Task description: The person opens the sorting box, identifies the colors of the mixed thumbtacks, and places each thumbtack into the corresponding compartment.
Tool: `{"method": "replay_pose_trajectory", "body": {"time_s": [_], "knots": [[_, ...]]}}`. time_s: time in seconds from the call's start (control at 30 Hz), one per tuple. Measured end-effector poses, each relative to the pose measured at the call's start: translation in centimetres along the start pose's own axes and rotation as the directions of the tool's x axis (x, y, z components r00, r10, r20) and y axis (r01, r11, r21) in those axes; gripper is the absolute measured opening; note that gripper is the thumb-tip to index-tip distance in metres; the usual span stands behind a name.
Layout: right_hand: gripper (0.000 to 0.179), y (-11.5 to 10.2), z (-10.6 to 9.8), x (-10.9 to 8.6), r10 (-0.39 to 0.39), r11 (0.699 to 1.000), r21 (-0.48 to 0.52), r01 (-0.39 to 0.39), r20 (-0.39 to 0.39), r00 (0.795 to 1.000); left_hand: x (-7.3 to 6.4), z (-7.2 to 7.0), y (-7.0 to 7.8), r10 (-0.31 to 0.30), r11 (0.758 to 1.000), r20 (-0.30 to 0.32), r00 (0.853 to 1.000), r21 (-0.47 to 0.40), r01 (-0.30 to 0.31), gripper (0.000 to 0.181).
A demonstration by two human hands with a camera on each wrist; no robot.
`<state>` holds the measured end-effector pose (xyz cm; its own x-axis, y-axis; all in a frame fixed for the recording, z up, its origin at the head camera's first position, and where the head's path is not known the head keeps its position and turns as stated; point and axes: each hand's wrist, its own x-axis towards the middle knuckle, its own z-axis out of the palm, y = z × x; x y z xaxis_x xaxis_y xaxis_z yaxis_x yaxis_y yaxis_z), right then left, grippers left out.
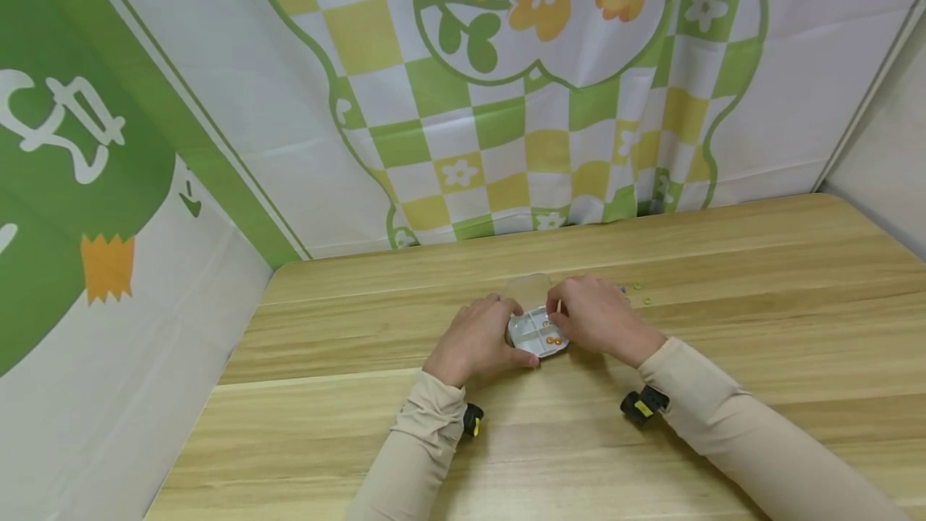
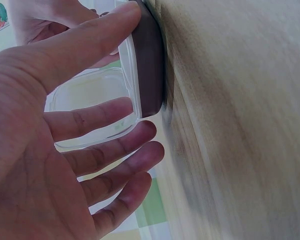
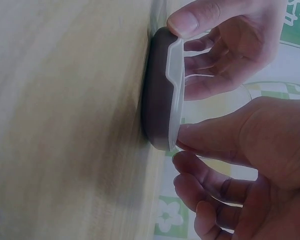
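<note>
A small pill box with a white divided inside and a dark outer shell lies on the table, its clear lid swung back. My left hand grips it, thumb at the front edge and forefinger at the back; the other fingers are spread. A few small orange rings lie in the right-hand compartments. My right hand reaches in from the right, thumb and forefinger down at the far right compartment. In the right wrist view its thumb meets the rim; I cannot tell whether the fingertips hold anything.
Several tiny green rings and a blue bit lie on the wooden table behind my right hand. A printed curtain hangs along the table's far edge.
</note>
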<state>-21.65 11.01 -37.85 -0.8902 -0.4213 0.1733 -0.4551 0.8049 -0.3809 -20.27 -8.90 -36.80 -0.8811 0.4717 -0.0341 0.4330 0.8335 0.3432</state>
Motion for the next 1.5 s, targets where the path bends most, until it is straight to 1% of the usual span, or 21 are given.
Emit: {"method": "replay_pose_trajectory", "body": {"time_s": [0.27, 0.47, 0.6, 0.73, 0.9, 1.0, 1.2, 1.5], "knots": [[0.005, 0.2, -0.3, 0.0, 0.004, 1.0, -0.005, -0.003, 0.013, 1.0, -0.1, 0.1, 0.0, 0.0, 1.0, -0.007, 1.0, -0.017, 0.0, 0.066], [0.006, 1.0, -1.3, 0.1, -0.016, 1.0, -0.004, 0.016, 0.031, 0.999, 0.0, 0.1, 0.0, -0.011, 1.0, -0.002, 1.0, -0.017, 0.011, 0.066], [0.01, 1.7, -2.1, 0.2, -0.008, 1.0, 0.009, 0.008, 0.04, 0.999, 0.0, 0.2, 0.0, -0.012, 1.0, 0.0, 1.0, -0.018, 0.012, 0.066], [0.012, 2.2, -2.9, 0.1, 0.012, 1.0, 0.0, -0.012, 0.045, 0.999, 0.1, 0.2, -0.1, -0.014, 1.0, 0.003, 1.0, -0.014, 0.014, 0.067], [0.01, 2.6, -3.3, 0.0, 0.035, 0.999, -0.011, -0.035, 0.056, 0.998, 0.1, 0.2, -0.1, -0.015, 1.0, 0.003, 1.0, -0.015, 0.015, 0.067], [0.009, 2.8, -3.5, -0.1, 0.062, 0.998, -0.009, -0.061, 0.064, 0.996, 0.1, 0.2, -0.1, -0.014, 1.0, 0.002, 1.0, -0.014, 0.014, 0.067], [0.005, 3.4, -3.9, -0.2, 0.099, 0.995, -0.004, -0.099, 0.061, 0.993, 0.2, 0.2, 0.0, -0.01, 1.0, 0.0, 1.0, -0.008, 0.01, 0.068], [0.007, 4.7, -4.6, -0.1, 0.134, 0.99, -0.041, -0.132, 0.053, 0.99, 0.1, 0.2, -0.1, -0.016, 1.0, 0.006, 1.0, -0.016, 0.016, 0.068]]}}
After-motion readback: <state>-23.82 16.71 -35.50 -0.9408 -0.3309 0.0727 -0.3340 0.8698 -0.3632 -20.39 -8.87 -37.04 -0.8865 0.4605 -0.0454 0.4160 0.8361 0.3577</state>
